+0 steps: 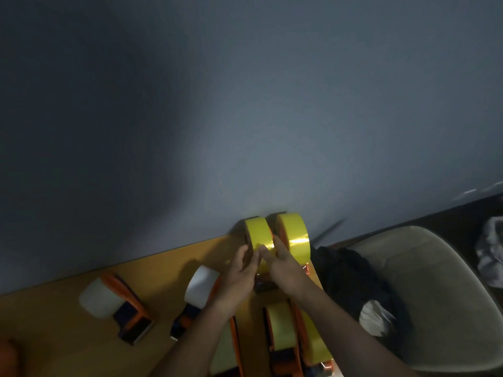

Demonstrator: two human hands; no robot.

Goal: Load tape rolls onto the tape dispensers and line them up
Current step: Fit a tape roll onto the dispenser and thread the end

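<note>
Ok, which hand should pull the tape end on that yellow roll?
Probably the right hand: its fingertips already sit on the face of the left yellow roll, while the left hand cups the roll's side and can steady it.

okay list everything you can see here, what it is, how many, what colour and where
yellow rolls: two clear ones, yellow, standing by the wall at the table's far right; more yellowish tape on dispensers nearer the camera, count unclear
white rolls: two, white, on dispensers at table left and centre
dispensers: several, orange and dark, across the table; exact count unclear
table: one, wood-yellow, against the wall
wall: grey, behind the table
chair: one, beige, right of the table, dark clothes on it
left hand: at the left yellow roll, fingers curled on it
right hand: at the same roll, fingertips on the tape
</note>
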